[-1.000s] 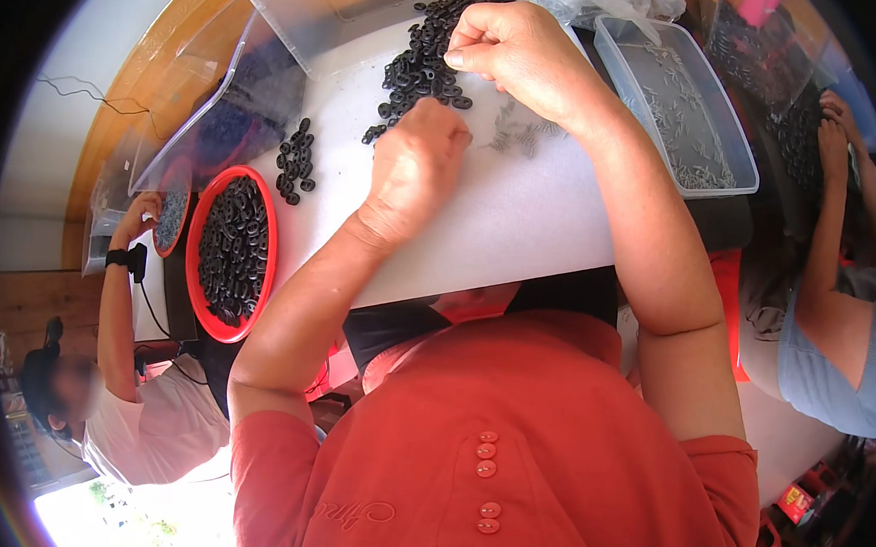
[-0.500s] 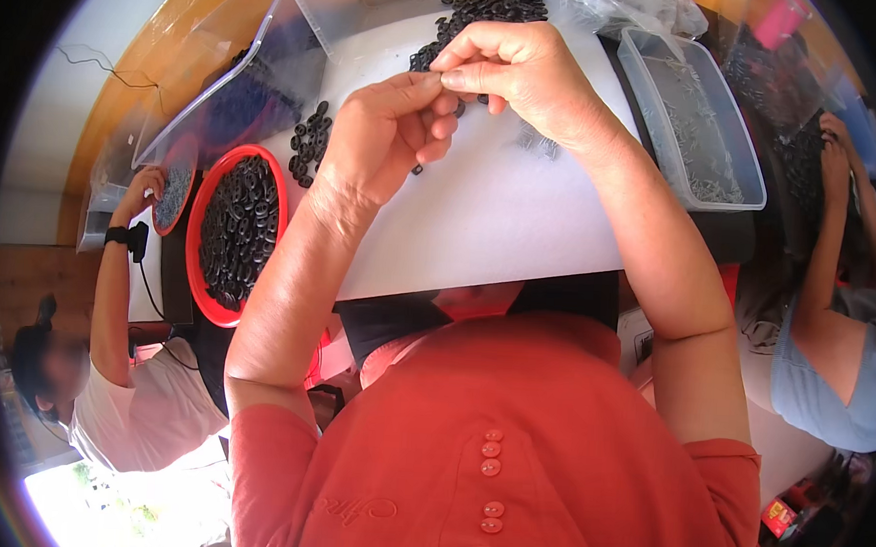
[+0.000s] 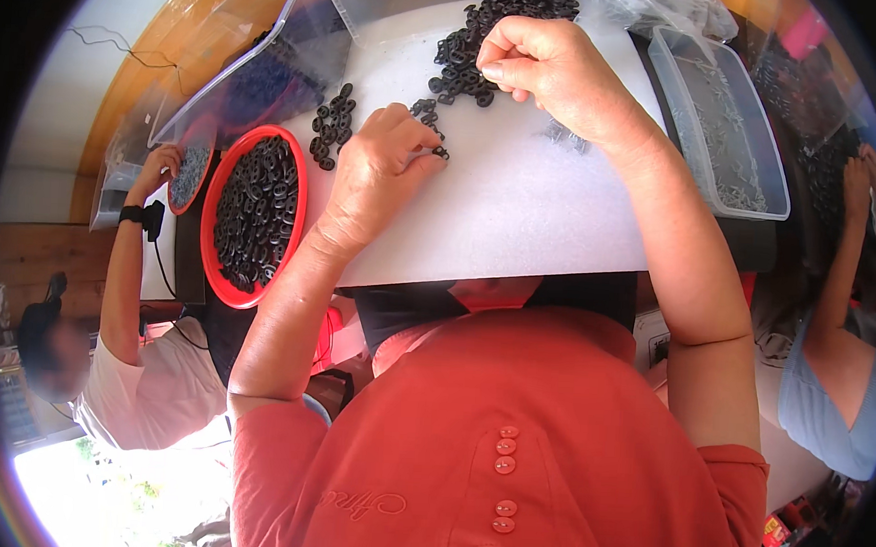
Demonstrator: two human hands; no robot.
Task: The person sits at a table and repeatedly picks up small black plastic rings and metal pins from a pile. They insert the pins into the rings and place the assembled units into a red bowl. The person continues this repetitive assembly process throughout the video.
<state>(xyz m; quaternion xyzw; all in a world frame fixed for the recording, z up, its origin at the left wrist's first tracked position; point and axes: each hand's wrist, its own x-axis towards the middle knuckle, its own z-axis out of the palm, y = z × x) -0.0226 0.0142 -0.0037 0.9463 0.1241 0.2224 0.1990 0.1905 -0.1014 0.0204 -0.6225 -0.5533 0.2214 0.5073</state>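
Note:
My left hand point(image 3: 384, 173) is over the white tabletop point(image 3: 499, 227), fingers curled and closed. A small black oval part point(image 3: 440, 152) shows at its thumb and fingertips. Higher and to the right, my right hand point(image 3: 554, 68) is closed in a pinch beside a heap of black oval parts point(image 3: 518, 13); whatever its fingertips hold is too small to make out. Beyond my left hand lies a smaller cluster of black parts point(image 3: 333, 127). A few small clear pieces point(image 3: 566, 137) lie below my right wrist.
A red basin point(image 3: 301, 209) full of black parts stands at the left. On the right is a clear plastic tray point(image 3: 769, 180) with small clear pieces. Clear bins point(image 3: 242, 60) and a plastic bag point(image 3: 665, 10) sit at the back. Other people work on both sides.
My hands, together at the fingertips before, have come apart. The left has moved down toward the table, while the right has shifted slightly right. The whole view has shifted a little.

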